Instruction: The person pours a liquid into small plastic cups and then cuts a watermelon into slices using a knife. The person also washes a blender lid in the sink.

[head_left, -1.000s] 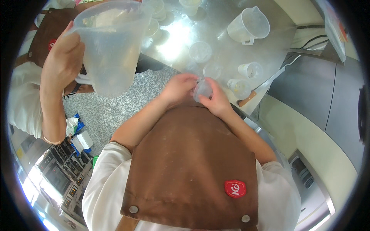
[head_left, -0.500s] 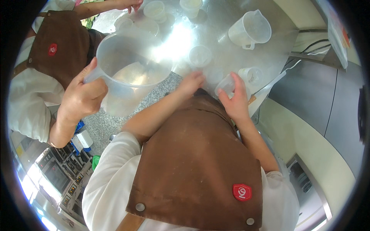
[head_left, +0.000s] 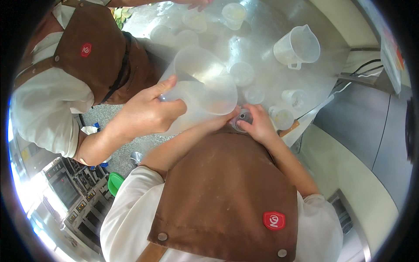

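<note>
A small clear plastic cup (head_left: 242, 117) is held close to my apron at the table's near edge. The thumb and fingers of my right hand (head_left: 262, 126) are closed round its right side. At its left side are the fingertips of my left hand (head_left: 231, 117), pressed against the cup. Most of that hand is hidden behind a large translucent pitcher (head_left: 209, 83). A co-worker's hand (head_left: 152, 107) grips the pitcher by its handle and holds it tilted above my left forearm. The pitcher's contents are hard to make out.
Several clear cups, such as one cup (head_left: 281, 118) to my right, stand about the metal table (head_left: 270, 13). A measuring jug (head_left: 297, 46) stands at the far right. Near the right edge lies a knife (head_left: 290, 128) with a wooden handle. The co-worker stands close on my left.
The co-worker's pitcher has swung right, toward my hands, and now covers part of my left hand. My right hand has brought the cup left, against my left fingertips. The view has shifted slightly.
</note>
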`<state>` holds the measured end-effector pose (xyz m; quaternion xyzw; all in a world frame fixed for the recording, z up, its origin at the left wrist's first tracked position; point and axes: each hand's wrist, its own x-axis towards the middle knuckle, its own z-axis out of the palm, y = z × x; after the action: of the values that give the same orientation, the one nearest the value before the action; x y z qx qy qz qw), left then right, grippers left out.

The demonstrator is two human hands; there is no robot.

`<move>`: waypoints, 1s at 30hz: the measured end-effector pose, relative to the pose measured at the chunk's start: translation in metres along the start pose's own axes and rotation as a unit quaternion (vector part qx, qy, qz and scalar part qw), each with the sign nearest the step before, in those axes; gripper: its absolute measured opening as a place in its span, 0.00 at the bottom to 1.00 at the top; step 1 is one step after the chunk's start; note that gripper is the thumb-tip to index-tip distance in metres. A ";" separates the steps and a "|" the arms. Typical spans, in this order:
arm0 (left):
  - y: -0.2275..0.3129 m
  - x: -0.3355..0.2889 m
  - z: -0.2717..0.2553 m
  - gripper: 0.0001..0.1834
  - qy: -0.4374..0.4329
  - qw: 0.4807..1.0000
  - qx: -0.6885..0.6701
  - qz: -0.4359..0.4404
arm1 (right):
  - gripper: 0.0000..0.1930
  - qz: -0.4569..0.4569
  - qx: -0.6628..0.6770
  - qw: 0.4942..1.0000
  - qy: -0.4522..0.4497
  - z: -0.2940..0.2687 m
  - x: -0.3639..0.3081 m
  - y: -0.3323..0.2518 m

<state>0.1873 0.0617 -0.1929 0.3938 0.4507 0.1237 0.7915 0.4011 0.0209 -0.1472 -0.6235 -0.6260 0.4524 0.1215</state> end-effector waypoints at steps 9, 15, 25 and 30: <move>-0.048 0.006 0.015 0.17 0.079 0.990 -0.106 -0.047 | 0.23 0.068 0.144 0.986 -0.041 0.021 -0.005 0.012; -0.073 0.000 0.019 0.16 0.126 0.971 -0.194 -0.063 | 0.20 0.120 0.201 0.972 -0.006 0.048 -0.023 0.023; -0.069 -0.028 0.016 0.16 0.057 0.998 0.008 0.015 | 0.23 0.155 0.162 0.974 0.014 0.048 -0.028 0.036; -0.071 -0.039 0.015 0.17 0.058 0.998 0.007 0.035 | 0.20 0.140 0.196 0.970 -0.004 0.062 -0.032 0.036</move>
<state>0.1659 -0.0141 -0.2166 0.4069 0.4826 0.1709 0.7565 0.3875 -0.0404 -0.1947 -0.6667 -0.4321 0.5817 0.1745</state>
